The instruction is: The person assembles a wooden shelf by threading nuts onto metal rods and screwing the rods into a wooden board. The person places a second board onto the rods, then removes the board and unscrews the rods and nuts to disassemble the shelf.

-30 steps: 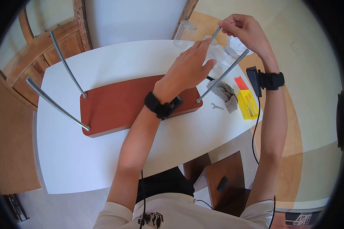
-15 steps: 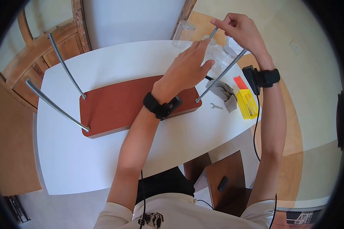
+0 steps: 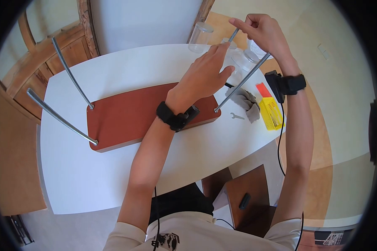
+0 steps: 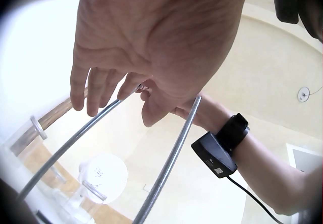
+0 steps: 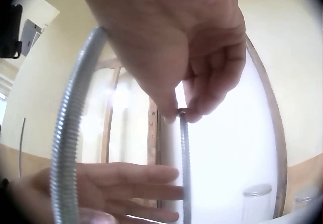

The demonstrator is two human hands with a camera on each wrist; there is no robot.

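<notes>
Head view: the board (image 3: pixel 125 117) lies on the desk (image 3: pixel 75 184), left of centre in the frame. Two left rods (image 3: pixel 67 69) rise from its left corners, and the near right rod (image 3: pixel 243 83) slants up from its right end. At upper centre, the far rod (image 3: pixel 233 35) shows past the left hand (image 3: pixel 203 75), which hides its lower part. The left hand's fingertips touch it, and the right hand (image 3: pixel 266 35) is at its top. Right of the board are the wrench (image 3: pixel 237 116), the cloth (image 3: pixel 245 100) and the yellow basket (image 3: pixel 265 117); jars (image 3: pixel 200 38) stand at upper centre.

Left wrist view: the left palm fills the top of the frame, fingers extended and slightly apart, with one against the far rod. The near right rod runs up from the bottom centre.

Right wrist view: the right thumb and fingers pinch the far rod's tip at centre. Below, the left fingers are straight and spread, reaching the rod from the left. The near right rod stands large at left.
</notes>
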